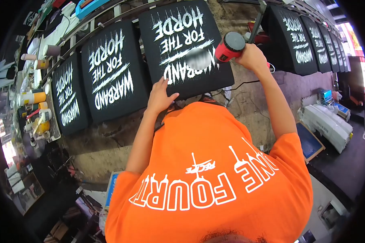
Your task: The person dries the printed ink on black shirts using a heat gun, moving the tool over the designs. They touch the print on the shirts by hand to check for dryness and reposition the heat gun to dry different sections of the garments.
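At the right grip (251, 58): wrapped snugly round a red tool (227, 50), aimed leftward over the black printed panel (153, 58);
Left grip (160, 95): loosely spread, empty; fingertips on the panel's near edge;
Lettering (181, 23): apparently being worked; movement calls for clearance from fingers;
Room: matching panels (140, 81) leftward; tubs (39, 97) beyond.

Loose orange short-sleeved T-shirt (215, 133), white outlined lettering, white drip-like strokes

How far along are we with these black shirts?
White lettering already shows on the black shirts. The right hand holds a red heat gun beside the center shirt; the left hand touches its edge. Probably left: drying, though dryness can't be told.
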A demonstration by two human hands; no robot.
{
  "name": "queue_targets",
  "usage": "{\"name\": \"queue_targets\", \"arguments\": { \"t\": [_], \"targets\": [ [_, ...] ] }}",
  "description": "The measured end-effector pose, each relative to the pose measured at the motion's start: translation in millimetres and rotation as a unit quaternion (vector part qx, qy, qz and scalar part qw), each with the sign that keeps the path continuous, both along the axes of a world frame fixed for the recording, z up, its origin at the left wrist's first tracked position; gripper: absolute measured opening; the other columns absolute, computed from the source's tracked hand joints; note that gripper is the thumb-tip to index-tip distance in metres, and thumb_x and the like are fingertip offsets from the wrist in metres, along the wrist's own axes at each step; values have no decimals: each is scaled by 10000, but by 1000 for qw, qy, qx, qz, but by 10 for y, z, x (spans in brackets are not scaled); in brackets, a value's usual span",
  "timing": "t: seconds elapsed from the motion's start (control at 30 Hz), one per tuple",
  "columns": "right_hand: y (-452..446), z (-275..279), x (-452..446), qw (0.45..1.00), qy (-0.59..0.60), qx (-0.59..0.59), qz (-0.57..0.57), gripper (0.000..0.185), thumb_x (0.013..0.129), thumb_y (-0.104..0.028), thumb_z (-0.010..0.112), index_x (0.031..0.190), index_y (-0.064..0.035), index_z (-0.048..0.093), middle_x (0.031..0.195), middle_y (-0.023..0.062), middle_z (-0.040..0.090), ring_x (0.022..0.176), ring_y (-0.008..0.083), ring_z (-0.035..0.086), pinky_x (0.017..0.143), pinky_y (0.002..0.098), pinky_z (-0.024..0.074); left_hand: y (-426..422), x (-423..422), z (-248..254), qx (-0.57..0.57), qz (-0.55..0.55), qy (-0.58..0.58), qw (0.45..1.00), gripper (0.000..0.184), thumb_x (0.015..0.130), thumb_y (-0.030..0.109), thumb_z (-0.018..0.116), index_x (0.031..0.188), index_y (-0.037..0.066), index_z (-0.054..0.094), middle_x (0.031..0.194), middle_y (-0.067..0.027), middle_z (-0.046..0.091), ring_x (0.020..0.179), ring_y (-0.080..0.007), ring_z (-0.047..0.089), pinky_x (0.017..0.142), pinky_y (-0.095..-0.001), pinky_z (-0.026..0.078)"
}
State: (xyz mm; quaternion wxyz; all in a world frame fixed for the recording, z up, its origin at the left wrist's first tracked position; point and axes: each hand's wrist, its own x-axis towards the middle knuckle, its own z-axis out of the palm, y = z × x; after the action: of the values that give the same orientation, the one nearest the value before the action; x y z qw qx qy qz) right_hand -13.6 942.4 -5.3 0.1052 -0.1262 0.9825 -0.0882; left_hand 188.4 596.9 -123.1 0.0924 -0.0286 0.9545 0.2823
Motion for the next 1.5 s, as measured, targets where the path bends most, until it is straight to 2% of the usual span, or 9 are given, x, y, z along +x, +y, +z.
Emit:
{"name": "queue_targets", "arguments": {
  "t": [0.17, 0.3, 0.53, 0.7, 0.97, 1.07, 1.17, 1.23, 1.5],
  "targets": [
    [-380, -99, 61, 999, 2, -23, 42, 340, 744, -294, 777, 957, -29, 784, 961, 230, 755, 928, 423, 732, 845, 495, 603, 76, 163, -568, -110, -41, -73, 990, 1005, 922, 622, 672, 1627, 30, 267, 1732, -173, 172, 1542, -483, 232, 1246, -596, 216],
    [-875, 102, 209, 998, -24, -2, 62, 286, 763, -220, 729, 989, -53, 780, 988, 211, 757, 957, 408, 734, 850, 496, 604, 199, 180, -717, -157, -2, -59, 986, 979, 945, 704, 569, 1664, 131, 234, 1734, -205, 131, 1556, -505, 176, 1229, -676, 156],
    [-1494, 85, 385, 988, -15, -48, 147, 226, 752, -192, 736, 930, -59, 777, 897, 202, 750, 883, 395, 739, 789, 494, 605, 144, 255, -742, -160, 27, -50, 986, 966, 944, 704, 571, 1663, 146, 248, 1726, -228, 132, 1544, -519, 189, 1210, -702, 157],
    [-1797, -154, 406, 976, -20, -67, 205, 249, 751, -189, 726, 958, -61, 777, 927, 212, 751, 910, 394, 739, 814, 493, 604, -155, 480, -664, -55, 210, 43, 975, 917, 949, 594, 659, 1604, 34, 345, 1627, -340, 308, 1469, -516, 330, 1208, -555, 288],
    [-2074, -113, 470, 971, -75, -44, 222, 255, 763, -206, 734, 979, -79, 779, 943, 196, 756, 911, 387, 739, 805, 498, 606, -525, 751, -541, 37, 312, 106, 943, 798, 925, 398, 761, 1527, -14, 439, 1578, -311, 395, 1445, -487, 377, 1199, -530, 331],
    [-2090, -107, 466, 970, -54, -53, 229, 252, 763, -195, 735, 980, -73, 778, 928, 197, 752, 895, 384, 742, 794, 496, 607, -524, 718, -560, 51, 289, 137, 946, 746, 909, 331, 778, 1494, -16, 471, 1545, -293, 442, 1435, -451, 414, 1197, -506, 344],
    [-2055, 3, 432, 972, -118, -20, 200, 251, 762, -164, 724, 988, -67, 778, 932, 199, 754, 896, 381, 745, 792, 493, 607, -463, 612, -549, 97, 242, 125, 957, 697, 894, 265, 794, 1465, -18, 513, 1463, -233, 545, 1318, -385, 568, 1089, -445, 476],
    [-1964, -75, 439, 970, -28, -30, 240, 248, 761, -143, 702, 986, -71, 779, 941, 203, 756, 906, 374, 749, 793, 490, 607, -405, 541, -537, 120, 218, 100, 963, 695, 894, 261, 792, 1467, -16, 514, 1461, -230, 548, 1315, -377, 573, 1088, -443, 478],
    [-1519, 146, 381, 982, -55, 25, 177, 248, 754, -143, 701, 976, -59, 774, 965, 206, 758, 922, 390, 743, 811, 484, 611, -218, 266, -580, 71, 89, 27, 993, 709, 895, 309, 768, 1465, -22, 507, 1542, -249, 482, 1423, -407, 456, 1181, -455, 395]
  ]
}}
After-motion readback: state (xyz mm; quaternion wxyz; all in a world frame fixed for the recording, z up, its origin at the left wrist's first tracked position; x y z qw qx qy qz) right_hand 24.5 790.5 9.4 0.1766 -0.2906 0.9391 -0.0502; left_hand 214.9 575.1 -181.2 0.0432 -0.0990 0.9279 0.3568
